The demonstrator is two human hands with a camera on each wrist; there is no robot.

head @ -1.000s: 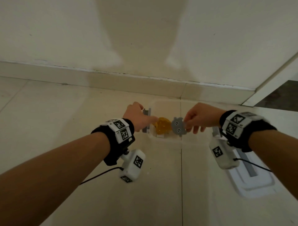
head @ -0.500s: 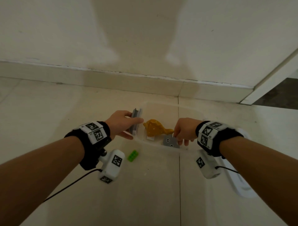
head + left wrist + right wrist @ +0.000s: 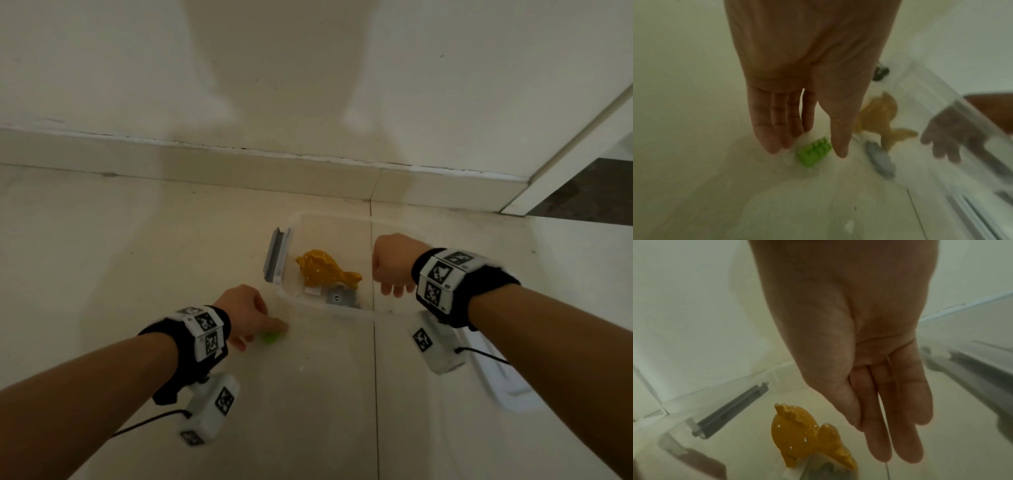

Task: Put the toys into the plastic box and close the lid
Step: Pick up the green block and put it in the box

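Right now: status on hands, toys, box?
Left hand open, fingers straddling green studded brick on floor. Right hand open, empty, over clear plastic box. Orange dinosaur, grey toy inside. White lid off.

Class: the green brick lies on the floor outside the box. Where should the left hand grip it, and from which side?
Judging by its pose, pinch the green brick across its two long side faces, coming from above. It lies flat, studs up, and the left hand hovers open with fingers on one side and thumb on the other.

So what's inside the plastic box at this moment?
Inside the plastic box: a yellow dinosaur toy and a grey toy by its tail, partly hidden. The green brick lies outside, on the floor.
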